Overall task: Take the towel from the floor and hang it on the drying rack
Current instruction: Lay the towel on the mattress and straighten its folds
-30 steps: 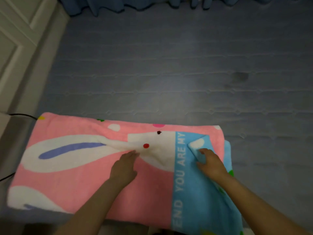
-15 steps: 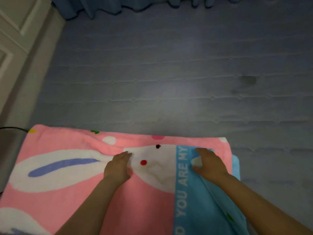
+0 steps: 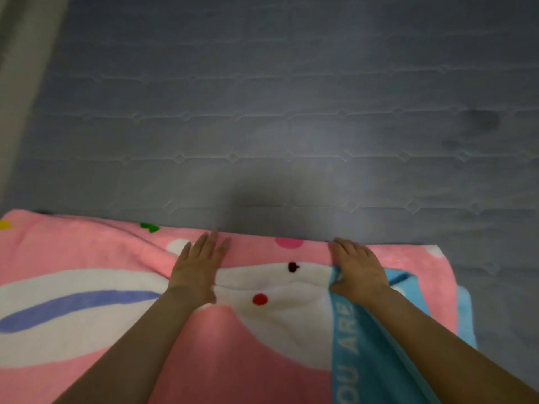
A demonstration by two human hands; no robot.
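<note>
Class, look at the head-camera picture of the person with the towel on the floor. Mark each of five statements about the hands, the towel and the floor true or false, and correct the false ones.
1. Both hands lie on the towel. True.
2. The left hand grips a bunched fold of towel and lifts it. False: its fingers are straight and lie flat on the cloth.
3. The right hand lies near the towel's far edge, where the blue strip begins. True.
4. The towel already hangs on a drying rack. False: it lies spread on the grey floor, and no rack is in view.
5. The towel is plain white. False: it is pink with white, blue and coloured dots.
</note>
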